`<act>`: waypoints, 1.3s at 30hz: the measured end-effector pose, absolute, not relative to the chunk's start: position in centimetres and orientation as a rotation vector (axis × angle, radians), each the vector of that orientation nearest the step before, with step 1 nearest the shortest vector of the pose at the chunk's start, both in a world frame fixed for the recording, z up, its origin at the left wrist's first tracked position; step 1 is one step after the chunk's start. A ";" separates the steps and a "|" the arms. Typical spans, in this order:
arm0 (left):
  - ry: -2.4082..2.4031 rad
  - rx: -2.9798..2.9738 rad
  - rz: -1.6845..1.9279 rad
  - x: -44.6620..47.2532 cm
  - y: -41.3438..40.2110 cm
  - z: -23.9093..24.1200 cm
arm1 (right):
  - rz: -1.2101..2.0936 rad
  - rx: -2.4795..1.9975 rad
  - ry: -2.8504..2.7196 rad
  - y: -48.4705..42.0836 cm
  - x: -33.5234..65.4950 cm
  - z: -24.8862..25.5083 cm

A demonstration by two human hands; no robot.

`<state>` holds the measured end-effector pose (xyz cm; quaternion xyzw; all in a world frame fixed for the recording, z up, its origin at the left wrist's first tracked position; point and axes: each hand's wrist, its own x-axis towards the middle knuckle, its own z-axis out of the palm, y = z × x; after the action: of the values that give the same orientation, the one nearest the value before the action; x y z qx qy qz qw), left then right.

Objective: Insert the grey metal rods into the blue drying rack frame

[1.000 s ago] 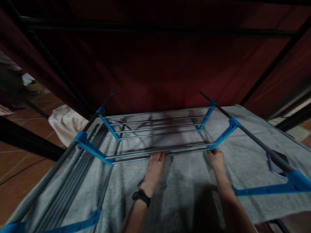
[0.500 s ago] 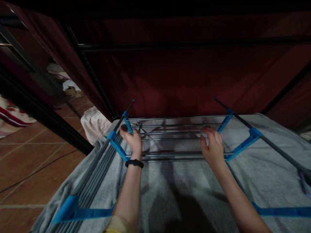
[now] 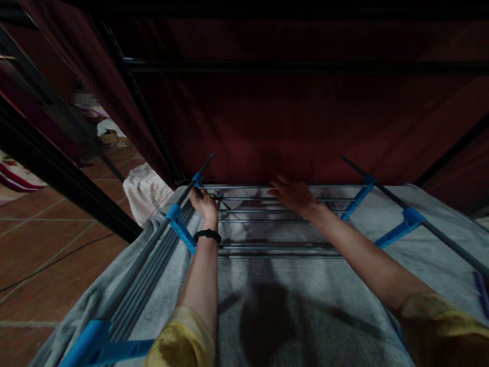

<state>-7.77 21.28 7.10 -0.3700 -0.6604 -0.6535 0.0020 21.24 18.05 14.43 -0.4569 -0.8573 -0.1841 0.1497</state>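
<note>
A drying rack [image 3: 282,210] with grey metal rods and blue plastic joints stands in front of me, a grey towel [image 3: 290,306] draped over its near part. My left hand [image 3: 204,205], with a black band on the wrist, is closed at the rack's far left corner, by a blue joint [image 3: 197,179]; what it grips is hidden. My right hand [image 3: 292,194] reaches over the far rods near the middle, fingers stretched out and holding nothing. Both arms wear yellow sleeves.
A dark red fabric panel [image 3: 305,117] with black frame bars rises right behind the rack. Terracotta floor tiles [image 3: 46,239] lie to the left, with a striped pale cloth [image 3: 145,191] on the floor beside the rack. A folded wing of grey rods [image 3: 153,265] hangs at the left.
My right hand has moved from the right side of the rods leftward and farther back, toward the middle. My left hand has shifted slightly farther along the left corner. The view has barely changed.
</note>
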 end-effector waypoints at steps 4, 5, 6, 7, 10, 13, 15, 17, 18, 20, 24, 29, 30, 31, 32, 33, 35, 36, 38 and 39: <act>-2.121 -1.187 -2.008 -7.9 21.3 7.1 | -0.542 -1.254 -2.494 18.8 20.6 14.3; -2.134 -1.192 -1.987 -7.9 21.3 7.2 | -0.519 -1.251 -2.514 19.1 20.4 14.2; -2.143 -1.198 -1.972 -7.9 21.4 7.2 | -0.494 -1.258 -2.532 19.3 20.2 14.1; -2.147 -1.200 -1.967 -7.9 21.4 7.3 | -0.471 -1.275 -2.546 19.4 20.1 14.0; -2.160 -1.194 -1.981 -8.1 21.7 7.3 | -0.438 -1.367 -2.544 19.8 19.8 13.9; -2.161 -1.194 -1.980 -8.3 21.9 7.2 | -0.436 -1.416 -2.526 20.2 19.7 13.9; -2.147 -1.190 -1.982 -8.3 22.0 7.1 | -0.434 -1.401 -2.544 20.4 19.8 13.8; -2.140 -1.177 -1.995 -8.2 22.0 7.1 | -0.422 -1.379 -2.565 20.5 19.8 13.6; -2.143 -1.166 -2.001 -8.2 21.9 7.1 | -0.414 -1.371 -2.567 20.6 19.9 13.5; -2.149 -1.155 -2.006 -8.1 21.9 7.2 | -0.397 -1.358 -2.557 20.6 19.9 13.3; -2.151 -1.153 -2.017 -8.0 21.8 7.3 | -0.365 -1.352 -2.553 20.7 19.8 13.2; -2.148 -1.143 -2.033 -8.0 21.8 7.4 | -0.356 -1.417 -2.519 20.8 19.6 13.2; -2.148 -1.142 -2.041 -7.9 21.8 7.5 | -0.358 -1.423 -2.520 20.8 19.6 13.2; -2.147 -1.145 -2.048 -7.9 21.8 7.5 | -0.362 -1.429 -2.521 20.8 19.6 13.2; -2.146 -1.149 -2.051 -7.9 21.8 7.6 | -0.368 -1.432 -2.525 20.9 19.6 13.2; -2.141 -1.154 -2.052 -7.8 21.7 7.6 | -0.379 -1.432 -2.530 20.9 19.6 13.2; -2.124 -1.168 -2.050 -7.8 21.6 7.6 | -0.405 -1.422 -2.545 20.9 19.5 13.2; -2.113 -1.172 -2.052 -7.7 21.6 7.6 | -0.418 -1.424 -2.551 21.0 19.4 13.2; -2.095 -1.175 -2.058 -7.7 21.5 7.6 | -0.435 -1.442 -2.566 21.1 19.3 13.2; -2.090 -1.176 -2.062 -7.7 21.5 7.5 | -0.438 -1.458 -2.571 21.1 19.2 13.3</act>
<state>-7.69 21.50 7.52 -0.3719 -0.6607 -0.6520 -0.0106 19.23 21.10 13.27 -0.4865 -0.8579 -0.1462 0.0769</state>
